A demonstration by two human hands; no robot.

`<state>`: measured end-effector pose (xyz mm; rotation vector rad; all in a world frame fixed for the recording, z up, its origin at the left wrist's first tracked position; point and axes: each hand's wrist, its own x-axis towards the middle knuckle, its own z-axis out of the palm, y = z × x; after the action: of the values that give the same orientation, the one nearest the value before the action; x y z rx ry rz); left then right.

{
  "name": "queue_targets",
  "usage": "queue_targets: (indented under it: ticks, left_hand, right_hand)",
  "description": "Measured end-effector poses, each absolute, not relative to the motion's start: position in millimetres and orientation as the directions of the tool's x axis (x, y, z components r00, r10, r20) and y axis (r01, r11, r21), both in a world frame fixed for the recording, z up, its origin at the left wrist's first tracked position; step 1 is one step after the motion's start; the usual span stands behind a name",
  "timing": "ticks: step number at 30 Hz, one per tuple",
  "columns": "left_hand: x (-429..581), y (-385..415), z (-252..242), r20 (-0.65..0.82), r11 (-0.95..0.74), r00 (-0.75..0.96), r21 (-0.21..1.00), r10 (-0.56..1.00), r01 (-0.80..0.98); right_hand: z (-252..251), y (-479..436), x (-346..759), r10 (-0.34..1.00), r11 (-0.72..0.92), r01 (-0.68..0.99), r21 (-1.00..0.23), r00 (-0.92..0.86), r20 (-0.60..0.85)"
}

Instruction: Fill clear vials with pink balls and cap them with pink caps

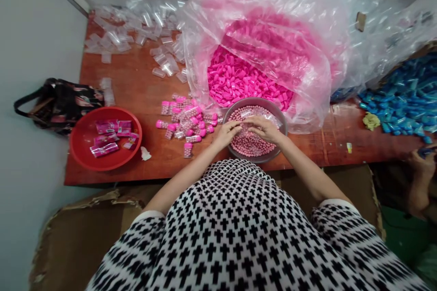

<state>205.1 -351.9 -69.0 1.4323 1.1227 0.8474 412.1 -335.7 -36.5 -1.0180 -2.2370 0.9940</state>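
Observation:
My left hand (226, 134) and my right hand (263, 128) meet over a metal bowl (280, 120) full of small pink balls (249, 145). Both hands are curled with fingertips pinched together; what they hold is too small to name, maybe a clear tube. Just left of the bowl lies a heap of filled clear tubes with pink caps (186, 120). Behind the bowl a large clear plastic bag (307, 54) holds a mass of pink caps (235, 79).
A red dish (82, 145) with pink packets stands at the left on the wooden table (136, 86). Empty clear tubes (136, 32) lie scattered at the back. Blue caps (406, 100) pile at the right, where another person's hand (421, 163) shows. A dark handbag (58, 100) hangs left.

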Motion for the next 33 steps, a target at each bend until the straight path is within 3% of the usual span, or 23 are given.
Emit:
queue_targets:
  ticks: [7, 11, 14, 20, 23, 26, 30, 33]
  left_hand:
    - [194.1, -346.6, -67.9, -0.023, -0.057, 0.435, 0.984, 0.900, 0.170]
    - [192.2, -347.3, -63.4, -0.057, -0.044, 0.495, 0.981, 0.867, 0.190]
    - [192.9, -348.1, -65.1, -0.071, -0.034, 0.476, 0.978, 0.876, 0.208]
    - [185.3, -342.6, -73.1, -0.130, 0.044, 0.286, 0.956, 0.949, 0.289]
    - [182.6, -340.6, -73.2, -0.152, 0.082, 0.260, 0.961, 0.953, 0.263]
    - [184.7, -341.9, -73.1, -0.197, 0.152, 0.264, 0.972, 0.944, 0.180]
    - [188.8, -344.8, -76.0, -0.275, 0.263, 0.257, 0.961, 0.927, 0.082]
    - [188.8, -344.3, -78.0, -0.294, 0.294, 0.233, 0.955, 0.927, 0.034]
  right_hand:
    - [-31.2, -334.1, 405.0, 0.685, 0.574, 0.446, -0.687, -0.721, 0.105]
    - [-29.7, -335.0, 399.9, 0.631, 0.553, 0.466, -0.691, -0.776, -0.018]
    - [-31.1, -339.0, 397.9, 0.666, 0.488, 0.516, -0.704, -0.742, -0.082]
    - [-34.6, -333.0, 407.7, 0.829, 0.219, 0.684, -0.696, -0.506, -0.237]
    - [-36.9, -300.3, 416.6, 0.910, 0.175, 0.819, -0.546, -0.347, -0.229]
    - [-40.7, -251.8, 418.0, 0.990, 0.009, 0.925, -0.379, -0.060, -0.124]
    - [-47.9, -197.4, 403.1, 0.978, -0.193, 0.959, -0.206, 0.171, -0.119]
    - [-55.3, -176.4, 390.7, 0.954, -0.283, 0.945, -0.164, 0.260, -0.150]
